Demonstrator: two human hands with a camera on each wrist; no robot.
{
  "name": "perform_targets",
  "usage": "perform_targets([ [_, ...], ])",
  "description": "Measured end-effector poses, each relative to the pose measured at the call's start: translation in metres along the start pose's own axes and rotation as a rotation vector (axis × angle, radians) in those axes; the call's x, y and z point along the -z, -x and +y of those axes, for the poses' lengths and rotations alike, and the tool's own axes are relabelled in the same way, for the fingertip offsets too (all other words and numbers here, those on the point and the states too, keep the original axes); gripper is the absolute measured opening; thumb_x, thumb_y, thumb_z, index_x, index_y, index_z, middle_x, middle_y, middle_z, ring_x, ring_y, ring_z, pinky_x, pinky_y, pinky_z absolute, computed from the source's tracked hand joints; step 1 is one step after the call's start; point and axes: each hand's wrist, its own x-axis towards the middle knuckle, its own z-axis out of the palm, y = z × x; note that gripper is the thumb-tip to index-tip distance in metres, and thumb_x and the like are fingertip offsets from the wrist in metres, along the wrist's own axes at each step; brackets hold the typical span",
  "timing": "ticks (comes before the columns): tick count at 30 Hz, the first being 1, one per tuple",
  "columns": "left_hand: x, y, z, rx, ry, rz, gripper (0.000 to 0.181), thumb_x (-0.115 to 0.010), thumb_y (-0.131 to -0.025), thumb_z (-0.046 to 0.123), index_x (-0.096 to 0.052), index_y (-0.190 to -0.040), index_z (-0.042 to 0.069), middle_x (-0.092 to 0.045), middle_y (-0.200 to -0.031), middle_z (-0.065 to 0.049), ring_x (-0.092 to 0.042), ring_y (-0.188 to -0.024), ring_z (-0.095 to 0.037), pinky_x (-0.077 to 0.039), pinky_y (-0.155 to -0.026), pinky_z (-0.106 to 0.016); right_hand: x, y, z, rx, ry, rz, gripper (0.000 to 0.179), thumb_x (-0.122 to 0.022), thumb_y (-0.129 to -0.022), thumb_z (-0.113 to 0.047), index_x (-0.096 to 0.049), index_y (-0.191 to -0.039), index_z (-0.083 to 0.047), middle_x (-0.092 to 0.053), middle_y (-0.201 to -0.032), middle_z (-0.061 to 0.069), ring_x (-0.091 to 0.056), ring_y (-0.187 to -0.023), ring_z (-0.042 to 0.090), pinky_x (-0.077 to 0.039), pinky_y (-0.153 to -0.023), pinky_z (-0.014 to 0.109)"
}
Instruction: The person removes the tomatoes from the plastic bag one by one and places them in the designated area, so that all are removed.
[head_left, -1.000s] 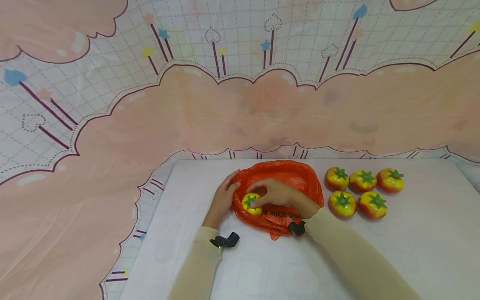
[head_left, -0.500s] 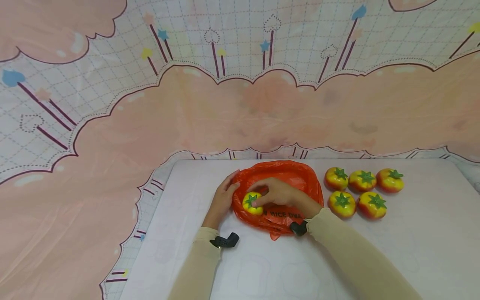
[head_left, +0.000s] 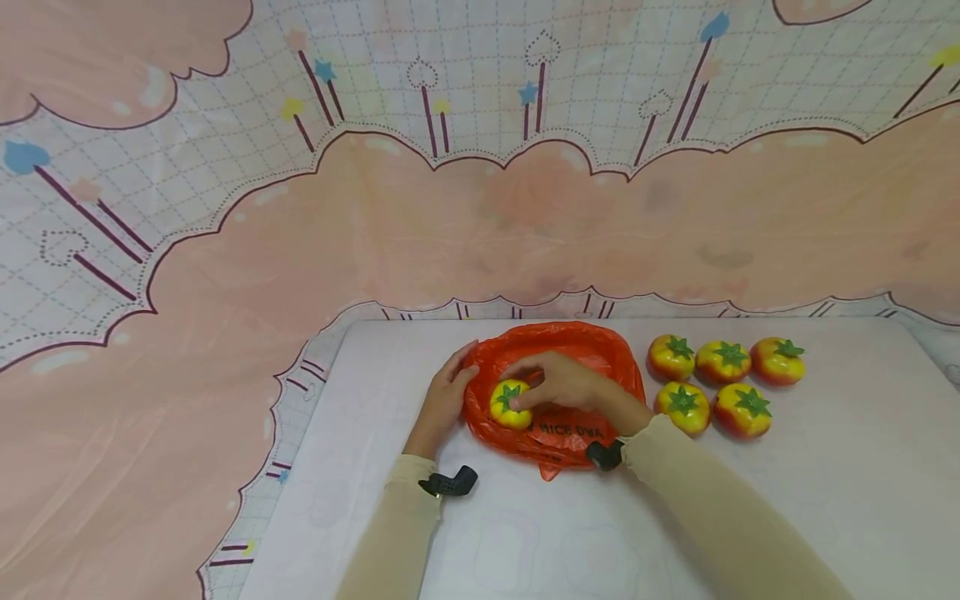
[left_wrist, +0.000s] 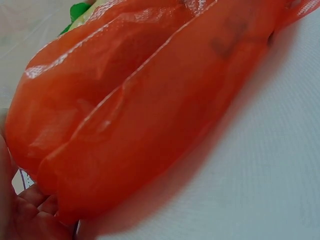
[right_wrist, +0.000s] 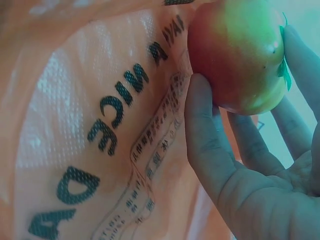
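An open red plastic bag (head_left: pixel 592 354) with dark lettering lies on the white table. My left hand (head_left: pixel 447 396) grips its left rim; in the left wrist view, the fingers (left_wrist: pixel 37 210) fold in at the bag's lower corner. My right hand (head_left: pixel 566 385) holds a yellow-and-red tomato (head_left: pixel 510 406) with a green star-shaped top, over the left part of the bag's opening. From the right wrist, the tomato (right_wrist: pixel 237 57) sits between thumb and fingers, with the bag's printed inner wall (right_wrist: pixel 120 100) beside it.
Several similar tomatoes (head_left: pixel 723 362) stand in two rows on the table, right of the bag. The white table (head_left: pixel 525 542) extends toward me in front of the bag. A patterned pink-and-white cloth (head_left: pixel 480 233) hangs behind the table.
My right hand and the tomato have shifted slightly to the right over the bag's opening. My left hand stays at the bag's left rim.
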Motion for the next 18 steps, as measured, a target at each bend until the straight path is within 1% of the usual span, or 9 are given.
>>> perform_targets([
  [4,0.0,0.0,-0.001,-0.001,0.007,-0.007,0.048,-0.054,-0.104,0.04,-0.048,-0.152,0.038,-0.044,-0.159,0.012,-0.039,-0.151,-0.02,-0.04,-0.118,-0.047,0.004,0.004,-0.001,-0.002,0.018,0.011,0.046,-0.081,-0.085,-0.043,-0.07,-0.128,-0.032,-0.067,-0.127,-0.007,-0.056,-0.123,0.022,-0.058,-0.097,0.038],
  [8,0.0,-0.001,-0.001,0.004,0.013,-0.007,0.048,-0.054,-0.104,0.04,-0.048,-0.152,0.037,-0.043,-0.159,0.013,-0.039,-0.151,-0.02,-0.039,-0.119,-0.046,0.009,0.009,-0.003,-0.013,0.036,0.025,0.053,-0.081,-0.084,-0.046,-0.069,-0.132,-0.029,-0.066,-0.129,-0.008,-0.056,-0.124,0.022,-0.058,-0.098,0.038],
  [11,0.0,-0.001,0.0,0.004,0.01,-0.003,0.048,-0.054,-0.104,0.037,-0.048,-0.152,0.036,-0.044,-0.159,0.013,-0.038,-0.151,-0.02,-0.039,-0.119,-0.045,0.013,0.012,-0.003,-0.013,0.031,0.03,0.056,-0.082,-0.083,-0.046,-0.068,-0.133,-0.028,-0.065,-0.13,-0.007,-0.056,-0.124,0.022,-0.059,-0.097,0.038],
  [14,0.0,-0.001,-0.001,0.003,0.003,0.001,0.048,-0.053,-0.104,0.036,-0.048,-0.152,0.035,-0.044,-0.159,0.012,-0.039,-0.151,-0.019,-0.039,-0.119,-0.045,0.017,0.015,-0.002,0.0,0.014,0.035,0.055,-0.082,-0.084,-0.045,-0.068,-0.134,-0.026,-0.066,-0.131,-0.004,-0.059,-0.122,0.024,-0.06,-0.095,0.038],
  [18,-0.001,-0.001,-0.001,0.002,0.005,0.001,0.047,-0.053,-0.104,0.037,-0.049,-0.151,0.036,-0.044,-0.159,0.013,-0.039,-0.15,-0.019,-0.04,-0.118,-0.045,0.021,0.021,-0.004,0.018,0.019,0.049,0.051,-0.082,-0.085,-0.042,-0.068,-0.132,-0.026,-0.066,-0.13,-0.003,-0.061,-0.121,0.024,-0.059,-0.097,0.038],
])
